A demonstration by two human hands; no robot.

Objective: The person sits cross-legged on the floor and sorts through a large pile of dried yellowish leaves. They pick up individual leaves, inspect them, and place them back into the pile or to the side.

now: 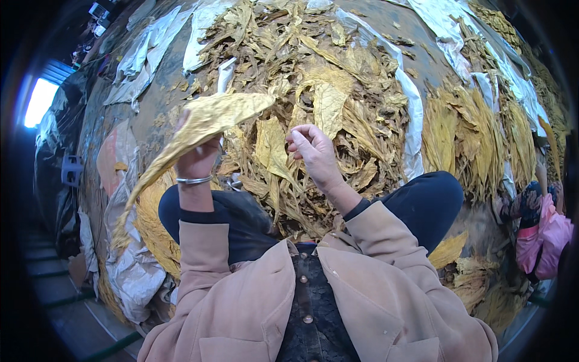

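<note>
A long yellow dried tobacco leaf (212,116) is held in my left hand (198,158), raised at the left; its narrow end hangs down past my wrist, which wears a metal bangle. The leaf hides part of the fingers. My right hand (312,149) is over the heap with thumb and fingers curled close together, and no leaf shows between them. Below and around it lies a large heap of crumpled dried tobacco leaves (362,122). One flat yellow leaf (271,145) is just left of my right hand, and another (329,108) is above it.
Bundled yellow leaves (470,140) lie in a row at the right, near a person in pink clothing (543,240). White plastic sheeting (410,108) runs along the heap. More leaves (156,221) and crumpled white sheeting (135,276) are by my left knee. A plastic stool (72,170) is far left.
</note>
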